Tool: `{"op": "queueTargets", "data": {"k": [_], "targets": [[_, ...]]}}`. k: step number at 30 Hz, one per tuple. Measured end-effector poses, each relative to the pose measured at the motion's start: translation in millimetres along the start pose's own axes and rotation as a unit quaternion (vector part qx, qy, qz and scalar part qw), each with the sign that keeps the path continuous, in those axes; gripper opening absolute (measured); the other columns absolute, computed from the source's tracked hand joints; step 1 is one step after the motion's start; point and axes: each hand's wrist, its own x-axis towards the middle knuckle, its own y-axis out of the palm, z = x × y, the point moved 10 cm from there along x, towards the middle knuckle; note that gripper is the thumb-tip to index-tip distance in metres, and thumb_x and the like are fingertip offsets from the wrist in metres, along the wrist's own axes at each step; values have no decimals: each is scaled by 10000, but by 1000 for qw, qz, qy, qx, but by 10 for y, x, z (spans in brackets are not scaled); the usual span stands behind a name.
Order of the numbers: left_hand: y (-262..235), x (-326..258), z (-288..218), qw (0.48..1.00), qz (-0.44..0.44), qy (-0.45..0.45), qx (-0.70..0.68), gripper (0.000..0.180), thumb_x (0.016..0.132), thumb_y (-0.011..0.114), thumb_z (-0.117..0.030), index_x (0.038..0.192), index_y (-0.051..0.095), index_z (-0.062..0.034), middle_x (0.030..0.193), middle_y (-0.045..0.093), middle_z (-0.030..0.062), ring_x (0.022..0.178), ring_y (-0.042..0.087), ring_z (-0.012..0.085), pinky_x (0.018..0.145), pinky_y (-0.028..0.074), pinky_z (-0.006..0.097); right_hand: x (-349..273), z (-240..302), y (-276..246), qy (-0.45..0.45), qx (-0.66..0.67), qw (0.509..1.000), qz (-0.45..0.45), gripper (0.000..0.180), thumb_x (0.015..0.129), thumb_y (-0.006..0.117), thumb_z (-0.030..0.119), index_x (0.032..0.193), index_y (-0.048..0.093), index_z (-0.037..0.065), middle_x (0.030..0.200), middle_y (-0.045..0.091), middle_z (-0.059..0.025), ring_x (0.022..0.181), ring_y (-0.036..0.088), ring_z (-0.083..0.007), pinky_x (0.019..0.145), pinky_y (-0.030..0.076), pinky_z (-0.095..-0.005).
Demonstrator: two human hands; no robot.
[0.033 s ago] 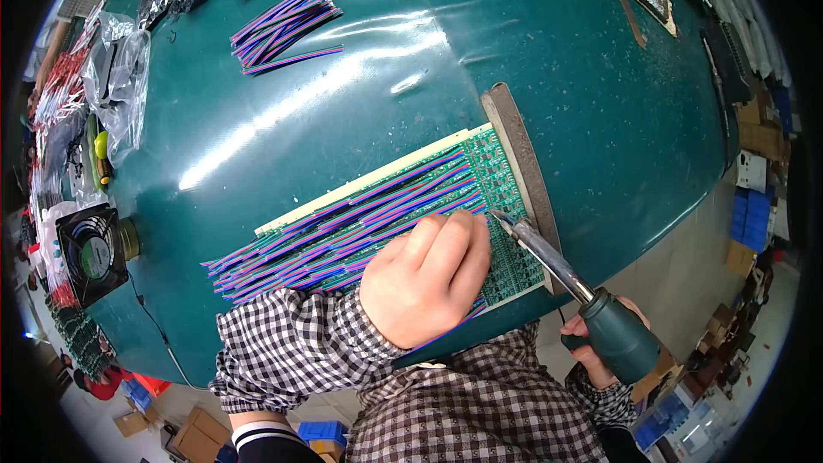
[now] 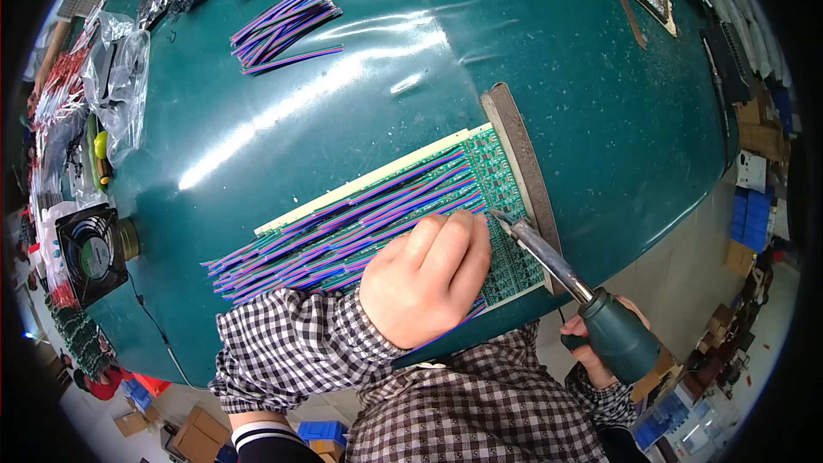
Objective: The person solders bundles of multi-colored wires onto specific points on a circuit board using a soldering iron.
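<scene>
Bright, even overhead light is reflected as a long white streak of glare across the glossy green desk, while edges are bent and darkened by fisheye distortion.

Glossy green table; pale floor with cardboard boxes.

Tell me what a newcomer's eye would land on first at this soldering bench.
First, the left hand pressing on a row of striped red, blue and purple ribbon wires laid across a green circuit board panel in the middle of the dark green table. Right beside it, the right hand holds a dark green-handled soldering iron, tip at the fingertips. A loose bundle of the same striped wires lies at the far left.
</scene>
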Motion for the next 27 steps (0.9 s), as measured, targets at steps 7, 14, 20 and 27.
{"op": "queueTargets", "data": {"k": [7,14,20,27], "targets": [[-7,2,-5,1000,-6,4,9,378,752,724,-60,1117,743,37,1050,653,107,854,671,218,703,568,309,-41,-3,-50,-11,-7,999,-33,628,760,921,543,1066,771,16,933,766,-92,813,727,-264,752,579,-378],[-9,-4,-15,1000,-3,4,15,387,742,705,-72,1111,743,38,1048,651,107,851,668,218,703,567,307,-13,109,-27,-9,-53,997,-48,547,805,809,672,939,829,142,950,783,-15,839,719,-262,783,571,-402],[17,-8,-24,1000,-2,11,19,398,741,708,-68,1121,743,43,1051,649,113,848,665,219,706,565,306,-13,53,-28,17,-13,999,-30,540,812,812,661,945,829,138,938,794,10,842,710,-238,783,560,-394],[-4,-25,-43,999,-18,20,33,404,732,725,-65,1118,747,51,1060,656,113,868,672,214,704,566,304,-28,55,-23,14,-24,999,-20,546,828,824,628,966,811,100,898,785,11,824,712,-225,770,567,-379]]}}
